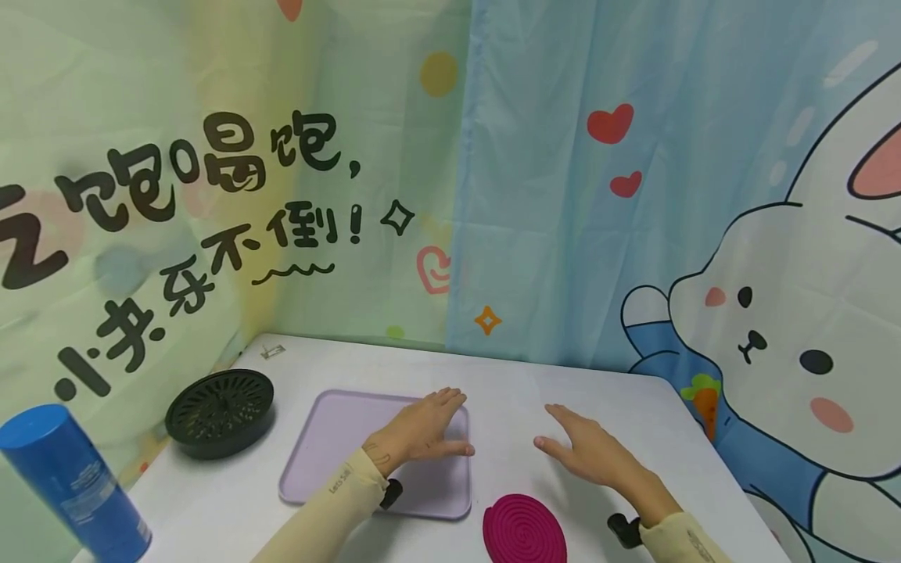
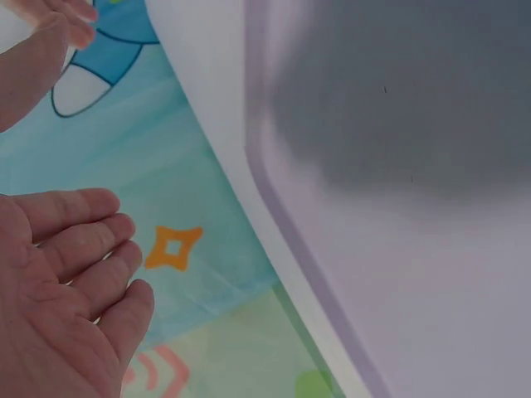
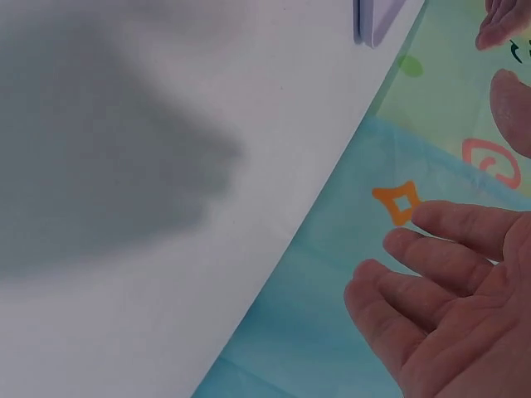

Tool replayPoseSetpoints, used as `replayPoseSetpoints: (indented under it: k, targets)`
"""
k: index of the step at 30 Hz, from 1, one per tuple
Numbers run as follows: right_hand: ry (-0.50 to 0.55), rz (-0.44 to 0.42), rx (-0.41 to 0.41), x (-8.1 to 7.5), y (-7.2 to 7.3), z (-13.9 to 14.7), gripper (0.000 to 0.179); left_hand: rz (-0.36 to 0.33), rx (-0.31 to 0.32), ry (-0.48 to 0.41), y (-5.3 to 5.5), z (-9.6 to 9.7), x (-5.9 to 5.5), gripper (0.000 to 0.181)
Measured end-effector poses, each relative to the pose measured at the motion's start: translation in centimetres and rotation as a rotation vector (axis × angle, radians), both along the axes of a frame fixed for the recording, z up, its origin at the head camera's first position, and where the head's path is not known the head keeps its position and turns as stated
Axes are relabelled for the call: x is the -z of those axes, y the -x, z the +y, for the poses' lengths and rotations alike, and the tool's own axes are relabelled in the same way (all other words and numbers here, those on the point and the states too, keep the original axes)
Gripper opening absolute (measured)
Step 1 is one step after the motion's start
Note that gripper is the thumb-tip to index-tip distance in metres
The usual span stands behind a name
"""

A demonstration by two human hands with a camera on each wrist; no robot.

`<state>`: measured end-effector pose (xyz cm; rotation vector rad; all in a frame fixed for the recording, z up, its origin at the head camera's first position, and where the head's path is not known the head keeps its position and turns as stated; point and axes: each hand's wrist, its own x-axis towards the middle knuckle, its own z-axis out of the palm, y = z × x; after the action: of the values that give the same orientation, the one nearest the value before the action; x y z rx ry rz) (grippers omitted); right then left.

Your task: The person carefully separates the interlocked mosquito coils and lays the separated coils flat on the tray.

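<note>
My left hand (image 1: 425, 428) hovers above the right part of a lilac tray (image 1: 352, 438), fingers extended and thumb apart, holding nothing. In the left wrist view its palm and straight fingers (image 2: 91, 249) show beside the tray's rim. To the right of the tray, my right hand (image 1: 594, 451) is held over the white table, fingers stretched toward the far side, also with nothing in it. The right wrist view shows that palm (image 3: 481, 315) with its fingers slightly spread. Between the two forearms, near the front, lies a magenta spiral coaster (image 1: 524, 530).
A black round dish with a slotted top (image 1: 221, 410) stands at the table's left edge. Nearer, a blue can (image 1: 77, 485) leans in view at the lower left. A small clear item (image 1: 273, 352) lies at the back left corner. Printed curtains (image 1: 535, 195) hang behind the white table (image 1: 507, 391).
</note>
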<state>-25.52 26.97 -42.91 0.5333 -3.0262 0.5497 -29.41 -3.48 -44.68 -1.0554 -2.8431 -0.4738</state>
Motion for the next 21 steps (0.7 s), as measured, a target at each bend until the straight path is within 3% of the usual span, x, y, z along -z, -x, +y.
replayPoseSetpoints:
  k: [9,21]
  targets:
    - [0.007,-0.048,0.002,0.5,-1.5,0.2,0.075,-0.047,0.008,0.027,-1.0,0.9,0.5,0.09]
    - [0.019,-0.123,0.01,1.5,-3.1,0.4,0.081,-0.024,0.074,0.08,-2.7,2.5,1.8,0.092]
